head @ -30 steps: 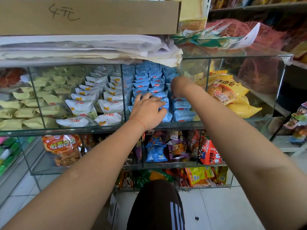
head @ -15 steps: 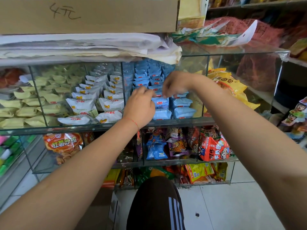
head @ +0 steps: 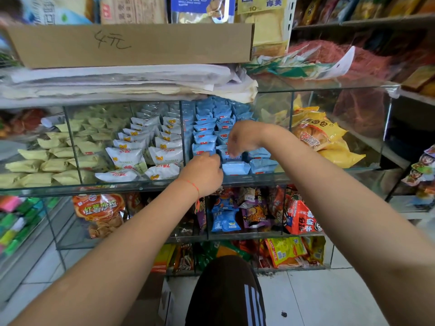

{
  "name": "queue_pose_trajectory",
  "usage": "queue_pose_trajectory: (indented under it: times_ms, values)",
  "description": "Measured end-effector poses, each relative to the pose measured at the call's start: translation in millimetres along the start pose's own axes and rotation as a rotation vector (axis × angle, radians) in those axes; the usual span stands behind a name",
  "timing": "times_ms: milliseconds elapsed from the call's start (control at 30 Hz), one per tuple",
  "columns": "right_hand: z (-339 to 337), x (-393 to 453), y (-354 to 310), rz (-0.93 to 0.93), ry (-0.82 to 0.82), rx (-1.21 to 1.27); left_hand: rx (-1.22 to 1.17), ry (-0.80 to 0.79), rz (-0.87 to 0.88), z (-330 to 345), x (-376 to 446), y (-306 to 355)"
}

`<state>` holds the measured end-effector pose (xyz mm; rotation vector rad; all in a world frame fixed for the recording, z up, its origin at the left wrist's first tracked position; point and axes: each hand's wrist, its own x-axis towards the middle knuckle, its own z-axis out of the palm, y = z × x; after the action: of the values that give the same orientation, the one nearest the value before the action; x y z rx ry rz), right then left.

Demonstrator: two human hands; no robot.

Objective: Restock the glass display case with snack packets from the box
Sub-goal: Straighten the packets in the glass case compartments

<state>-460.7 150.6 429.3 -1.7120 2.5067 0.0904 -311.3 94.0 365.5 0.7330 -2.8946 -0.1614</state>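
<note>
Left hand [head: 204, 174] pinches blue packets [head: 235, 167] | right hand [head: 243, 137] grip cannot be told | risk: front stack slides off glass shelf [head: 306, 176] edge if nudged.

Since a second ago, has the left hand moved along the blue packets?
Yes. The left hand has drawn back toward the glass case's front edge, off the upper blue snack packets.

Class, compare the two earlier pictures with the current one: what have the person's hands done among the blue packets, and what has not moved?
The left hand, spread flat on the blue packets a second ago, has curled its fingers at the front row. The right hand has drawn back from deeper in the compartment and now hangs bent over that row; its grip is hidden. The white packets and yellow bags stayed put.
</note>
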Motion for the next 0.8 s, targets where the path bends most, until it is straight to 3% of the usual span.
queue_pose_trajectory:
  times_ms: [67, 133, 300, 467, 633, 800]
  values:
    - [-0.5, 1.4, 4.3, 0.024, 0.174, 0.014, 0.010, -0.049, -0.001, -5.2, 2.2, 0.7]
    - [3.0, 2.9, 6.7, 0.029, 0.222, 0.035, 0.038, -0.063, -0.009, -10.5, 6.2, 3.7]
    - [17.4, 12.2, 5.5, 0.034, 0.140, -0.033, 0.178, 0.084, -0.031, -22.1, 30.7, 5.1]
    - [16.8, 17.9, 11.0, 0.010, 0.118, 0.037, 0.307, -0.033, -0.063, -25.0, 48.1, 3.8]
    - [13.0, 24.6, 25.8, 0.039, 0.241, 0.075, 0.334, -0.064, -0.046, -29.2, 60.4, 4.1]
    - [17.1, 32.3, 22.1, 0.001, 0.156, 0.061, 0.368, -0.166, -0.042, -34.8, 73.0, 8.3]
